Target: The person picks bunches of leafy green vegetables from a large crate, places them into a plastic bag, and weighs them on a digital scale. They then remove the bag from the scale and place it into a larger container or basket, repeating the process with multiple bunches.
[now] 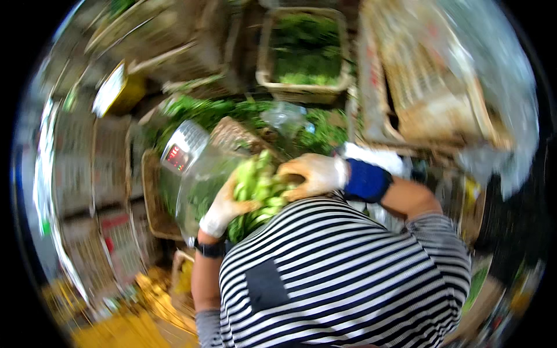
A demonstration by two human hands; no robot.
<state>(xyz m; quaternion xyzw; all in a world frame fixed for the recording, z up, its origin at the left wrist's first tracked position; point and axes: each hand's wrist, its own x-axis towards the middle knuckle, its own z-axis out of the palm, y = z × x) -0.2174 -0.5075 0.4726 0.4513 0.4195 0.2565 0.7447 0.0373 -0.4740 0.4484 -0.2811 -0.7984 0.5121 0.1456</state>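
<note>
A bunch of leafy green vegetables [263,185] with pale stalks lies against the front of my striped shirt. My left hand [228,204], in a white work glove with orange-stained fingers, grips its left side. Darker leaves hang below that hand. On the other side, my right hand [311,176], gloved the same way, has its curled fingertips and thumb on the stalks. Just left of the bunch is a digital scale [186,145] with a lit red display, next to a clear, rounded pan or sheet [191,195].
Loose greens [209,108] and a clear plastic bag [285,116] lie ahead. Beyond them stands a plastic crate [261,71] holding greens. Stained crates [435,126] rise at the right, partly under plastic sheeting. Stacked crates [74,161] line the left; a basket [150,204] sits below the scale.
</note>
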